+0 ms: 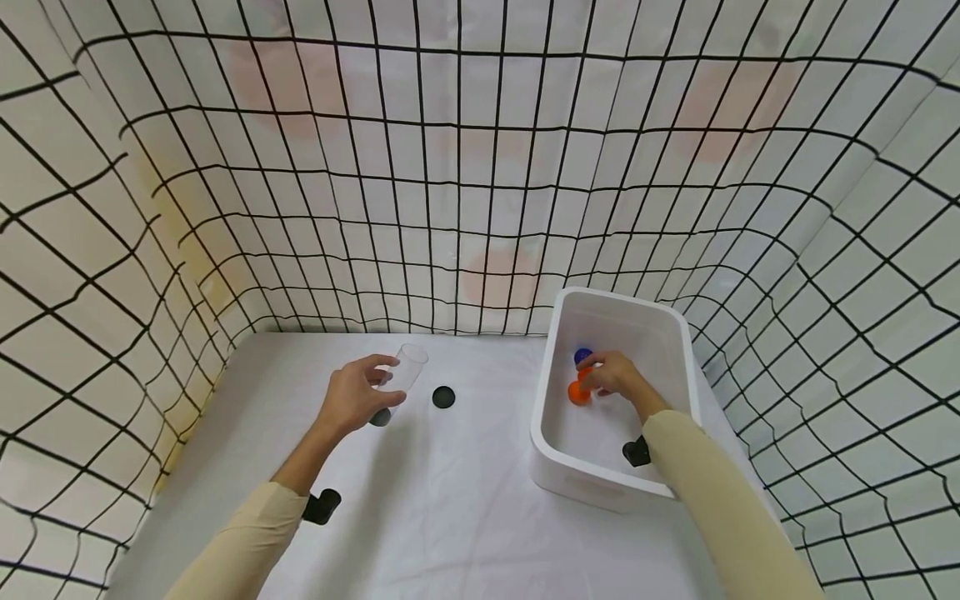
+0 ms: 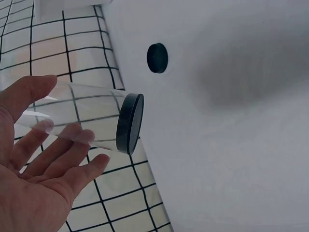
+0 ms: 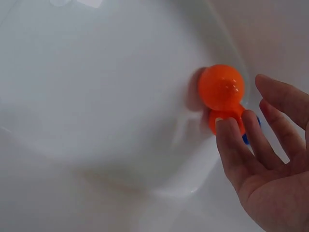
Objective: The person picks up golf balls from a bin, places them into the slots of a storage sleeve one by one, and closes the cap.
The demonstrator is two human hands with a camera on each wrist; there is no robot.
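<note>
My left hand (image 1: pixel 358 393) grips a clear plastic tube (image 2: pixel 96 108) between thumb and fingers, tilted above the table. A black cap (image 2: pixel 129 123) closes the tube's lower end, and nothing shows inside it. A loose black lid (image 1: pixel 443 397) lies on the white cloth to the right of the tube. My right hand (image 1: pixel 615 375) reaches down into a white bin (image 1: pixel 538 417). Its fingers are loosely bent and apart beside two orange balls (image 3: pixel 222 87), with fingertips overlapping the nearer one in the right wrist view. A blue ball (image 1: pixel 582 357) sits just beyond, partly hidden behind the fingers.
Black netting (image 1: pixel 480 175) rises at the back and both sides of the table. The bin's raised walls surround my right hand. White cloth (image 1: pixel 457 500) covers the table between my arms. A black wrist mount (image 1: pixel 322 507) sits by my left sleeve.
</note>
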